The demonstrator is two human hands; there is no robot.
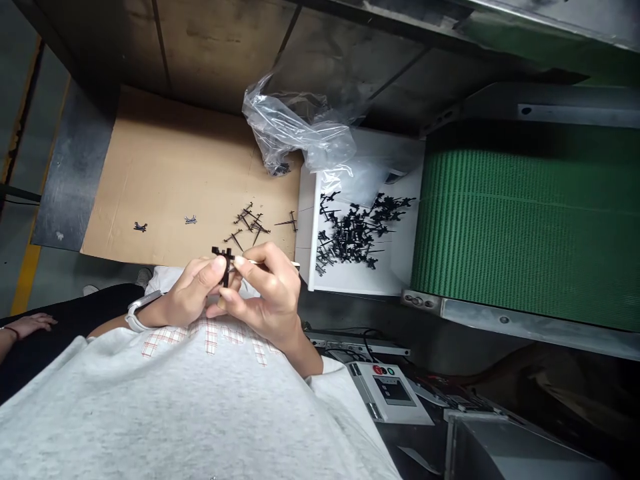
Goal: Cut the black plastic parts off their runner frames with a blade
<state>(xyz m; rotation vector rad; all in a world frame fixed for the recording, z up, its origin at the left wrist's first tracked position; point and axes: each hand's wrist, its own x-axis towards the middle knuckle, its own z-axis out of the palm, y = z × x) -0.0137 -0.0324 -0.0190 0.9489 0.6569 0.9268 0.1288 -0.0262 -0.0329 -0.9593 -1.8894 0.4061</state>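
A small black plastic part (pixel 227 267) with short prongs is held upright in front of my chest. My left hand (pixel 193 290) pinches it from the left, thumb on its face. On the other side, my right hand (pixel 267 290) closes on the same part, fingertips at its upper and lower ends. A thin pale strip shows beside the right fingers; I cannot tell what it is. Just beyond my hands, several thin black branched pieces (pixel 247 220) lie loose on the cardboard sheet (pixel 165 160). Two small clip-like parts, one black (pixel 141 227) and one greyish (pixel 191 219), lie further left.
A white tray (pixel 360 285) holds a heap of black branched pieces (pixel 353 230). Crumpled clear plastic bag (pixel 300 127) lies across its back corner. To the right is a green conveyor belt (pixel 525 233); below it, a control box (pixel 390 393). Another person's hand (pixel 33 323) is at left.
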